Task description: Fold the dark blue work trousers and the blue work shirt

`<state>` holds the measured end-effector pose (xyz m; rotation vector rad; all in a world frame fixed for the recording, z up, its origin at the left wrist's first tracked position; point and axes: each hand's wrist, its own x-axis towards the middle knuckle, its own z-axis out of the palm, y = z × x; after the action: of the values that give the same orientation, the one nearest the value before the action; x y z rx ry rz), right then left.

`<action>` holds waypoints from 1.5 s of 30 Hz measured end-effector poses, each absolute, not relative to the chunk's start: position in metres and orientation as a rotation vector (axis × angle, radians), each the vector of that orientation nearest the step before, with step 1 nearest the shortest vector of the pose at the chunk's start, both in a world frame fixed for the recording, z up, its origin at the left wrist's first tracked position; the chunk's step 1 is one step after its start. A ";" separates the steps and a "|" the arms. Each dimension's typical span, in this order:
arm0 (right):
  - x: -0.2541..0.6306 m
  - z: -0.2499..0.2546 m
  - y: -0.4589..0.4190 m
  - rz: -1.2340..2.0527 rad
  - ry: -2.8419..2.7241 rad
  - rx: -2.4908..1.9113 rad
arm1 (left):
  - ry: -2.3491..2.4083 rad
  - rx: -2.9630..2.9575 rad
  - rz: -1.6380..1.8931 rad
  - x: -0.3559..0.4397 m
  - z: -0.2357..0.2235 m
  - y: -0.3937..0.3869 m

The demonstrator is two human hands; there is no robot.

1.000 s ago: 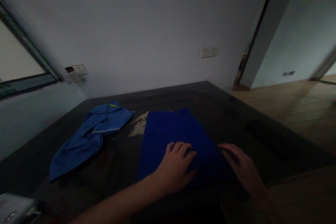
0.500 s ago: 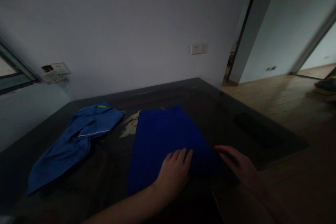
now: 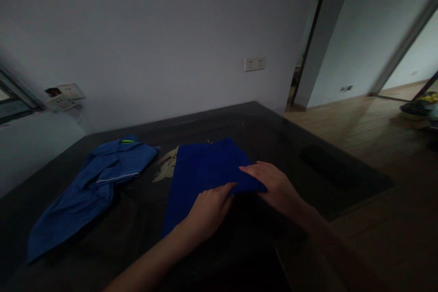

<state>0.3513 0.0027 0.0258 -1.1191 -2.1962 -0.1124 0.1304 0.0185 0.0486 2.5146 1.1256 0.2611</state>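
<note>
Shifted since the earlier frame: right hand (image 3: pixel 273 185), from beside the right edge to a hold over the near right part of a smooth, flat, royal-blue cloth (image 3: pixel 205 164), with that part drawn inward. Read clock positions from the middle of the cloth, 12 o'clock toward the wall.

Right hand state: clamped on the cloth between 3 and 4 o'clock, fingertips on the upper face. Left hand (image 3: pixel 207 212) state: fingers bent and close together at the near edge, 6 o'clock; cannot tell pinch from plain contact.

Cloth location: on a black, glossy, flat-topped table (image 3: pixel 270 132), in front of both hands.

At 9 o'clock, just beside the left edge of the cloth: irregular beige patch (image 3: pixel 166 165); cannot tell print from fabric. Farther out at 9 o'clock, apart from the cloth: crumpled mid-blue fabric garment (image 3: pixel 112 164) with white stripe (image 3: pixel 119 176).

At 3 o'clock, beyond the right hand: dark oblong object (image 3: pixel 328 166), too dim for detail. At 1 o'clock, on the plain grey wall (image 3: pixel 164 32): white rectangular double socket (image 3: pixel 255 64). At 2 o'clock, past the table: light-brown plank floor (image 3: pixel 342 118).
</note>
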 end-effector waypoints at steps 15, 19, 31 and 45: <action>0.380 -0.027 -0.013 0.275 -2.125 -1.277 | 0.985 2.736 0.221 0.138 0.017 -0.001; 0.382 -0.024 0.004 0.270 -2.101 -1.283 | 0.985 2.747 0.192 0.137 0.020 -0.002; 0.403 -0.031 0.038 0.655 -1.612 -1.517 | 0.951 2.760 0.202 0.124 0.028 0.000; 0.330 -0.039 0.092 0.232 -2.347 -1.755 | 1.595 2.631 0.186 0.047 -0.042 0.100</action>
<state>0.3300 0.0921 -0.0393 -1.7555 -2.3471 0.2324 0.0474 0.1001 -0.0423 2.6311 1.5951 0.1857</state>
